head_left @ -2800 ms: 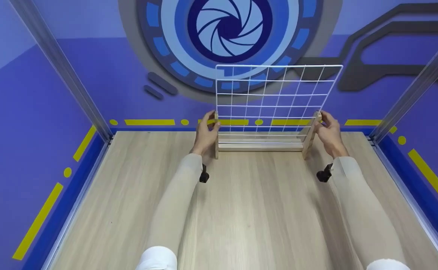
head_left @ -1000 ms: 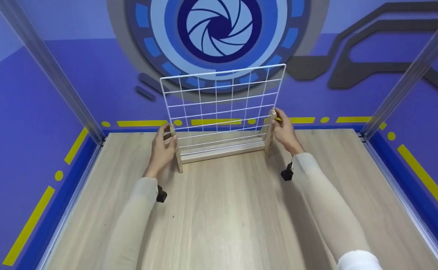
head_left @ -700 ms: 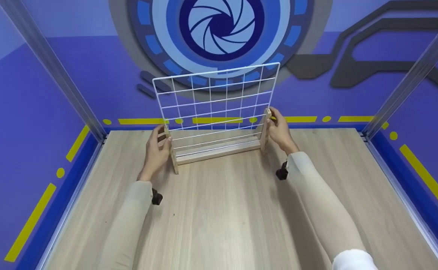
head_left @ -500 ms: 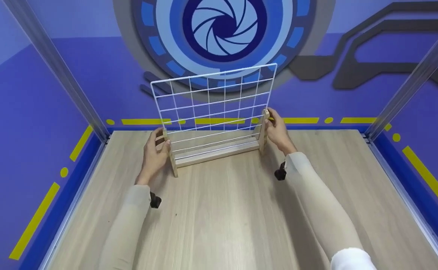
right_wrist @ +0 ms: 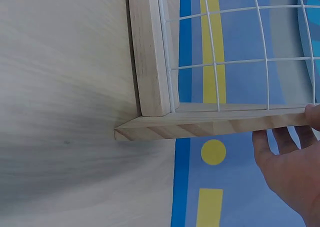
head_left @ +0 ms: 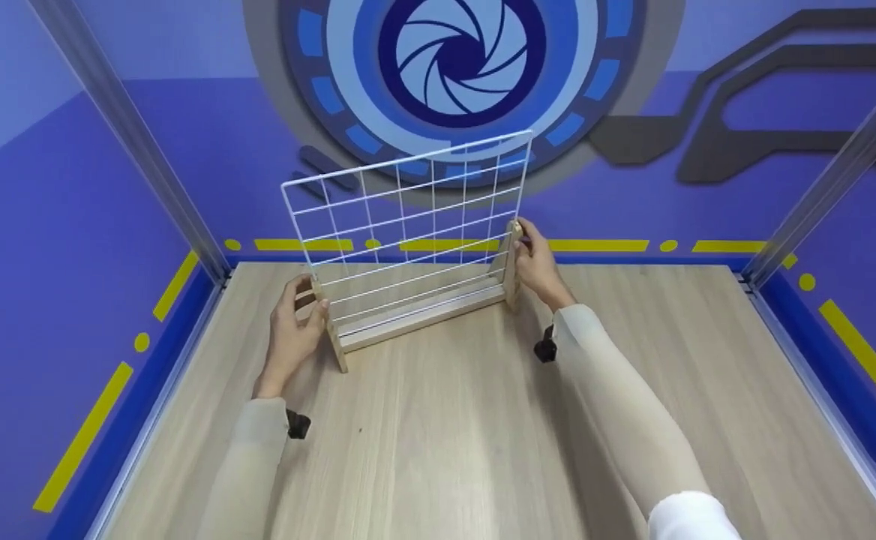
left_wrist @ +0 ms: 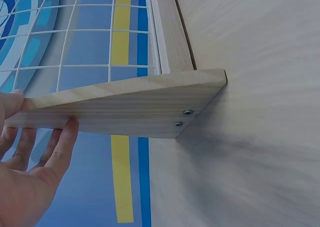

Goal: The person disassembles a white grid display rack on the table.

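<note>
A white wire grid panel (head_left: 408,159) rises from a wooden stand (head_left: 423,322) with a side board at each end. My left hand (head_left: 292,334) pinches the upper part of the left side board (left_wrist: 125,107), thumb on the near face. Two screws (left_wrist: 187,112) show low on that board in the left wrist view. At the other end, my right hand (head_left: 539,270) grips the top of the right side board (right_wrist: 200,129) between thumb and fingers. The stand is upright and turned at an angle, its left end nearer to me.
The stand is over a light wood-grain table (head_left: 438,435). A blue-purple back wall (head_left: 205,150) with a round printed emblem rises behind it. Metal posts (head_left: 127,135) and side walls bound the table left and right.
Both hands have carried the rack leftward from its place near the back wall. Its left end has swung toward me, so it now sits at a slant. Both grips persist.
</note>
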`<state>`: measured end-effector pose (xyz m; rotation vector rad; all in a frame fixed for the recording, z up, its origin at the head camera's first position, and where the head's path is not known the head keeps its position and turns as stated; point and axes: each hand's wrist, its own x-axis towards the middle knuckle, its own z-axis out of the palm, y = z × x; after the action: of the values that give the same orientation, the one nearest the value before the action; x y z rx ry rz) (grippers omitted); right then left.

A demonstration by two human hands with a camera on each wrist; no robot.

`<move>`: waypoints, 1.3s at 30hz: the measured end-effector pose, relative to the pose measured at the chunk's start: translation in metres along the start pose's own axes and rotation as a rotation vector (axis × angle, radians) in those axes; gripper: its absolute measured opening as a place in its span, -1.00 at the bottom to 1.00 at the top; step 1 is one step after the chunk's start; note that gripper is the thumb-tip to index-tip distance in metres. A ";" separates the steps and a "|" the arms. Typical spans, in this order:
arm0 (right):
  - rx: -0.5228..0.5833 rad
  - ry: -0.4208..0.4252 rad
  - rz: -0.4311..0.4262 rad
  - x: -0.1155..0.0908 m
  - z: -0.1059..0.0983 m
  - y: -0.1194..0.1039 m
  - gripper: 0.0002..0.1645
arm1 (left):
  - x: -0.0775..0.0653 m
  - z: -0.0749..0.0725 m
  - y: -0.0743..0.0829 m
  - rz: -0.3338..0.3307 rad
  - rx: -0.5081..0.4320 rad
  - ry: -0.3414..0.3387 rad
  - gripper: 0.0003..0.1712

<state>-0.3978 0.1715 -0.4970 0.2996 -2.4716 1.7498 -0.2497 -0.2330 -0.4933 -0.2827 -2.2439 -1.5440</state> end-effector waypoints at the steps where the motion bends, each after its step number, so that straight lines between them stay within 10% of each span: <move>1: -0.002 -0.003 -0.001 0.000 0.001 0.000 -0.38 | -0.002 -0.001 -0.001 0.003 0.003 0.005 -0.41; 11: 0.004 -0.032 -0.035 0.006 0.023 -0.010 -0.38 | -0.024 -0.013 -0.001 0.014 0.043 0.094 -0.41; 21: 0.049 -0.088 -0.047 0.012 0.049 -0.017 -0.39 | -0.044 -0.032 -0.033 -0.028 0.112 0.128 -0.39; 39: 0.047 -0.118 -0.050 0.018 0.069 -0.026 -0.41 | -0.068 -0.032 0.017 -0.031 0.175 0.205 -0.41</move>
<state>-0.4074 0.0968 -0.4931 0.4780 -2.4806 1.8228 -0.1753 -0.2527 -0.4987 -0.0375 -2.2110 -1.3149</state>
